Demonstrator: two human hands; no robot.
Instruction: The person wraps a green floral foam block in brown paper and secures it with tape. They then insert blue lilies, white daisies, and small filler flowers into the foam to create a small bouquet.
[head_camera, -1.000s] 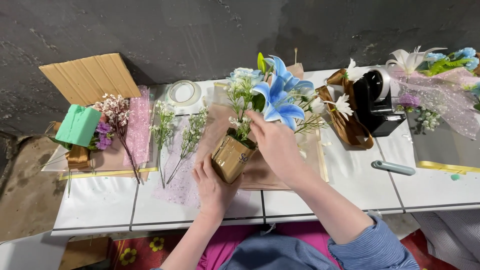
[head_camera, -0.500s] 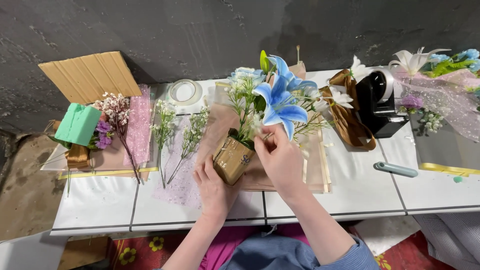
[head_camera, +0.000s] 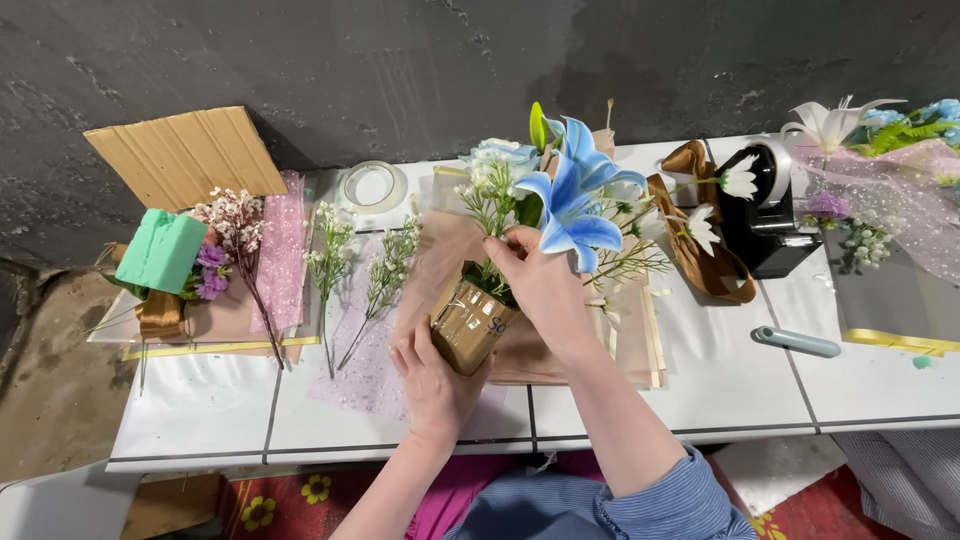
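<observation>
bright even light, sharp, soft shadows

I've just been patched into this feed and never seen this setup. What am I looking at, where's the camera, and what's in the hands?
There is no machine: the one view comes from a camera on a person's head, looking down at their two bare hands over a white table. The left hand steadies a small gold-brown pot. The right hand grips flower stems in that pot, just beneath a blue lily. To the left lie loose white sprigs, a green foam block and cardboard; to the right stands a black tape dispenser.
</observation>
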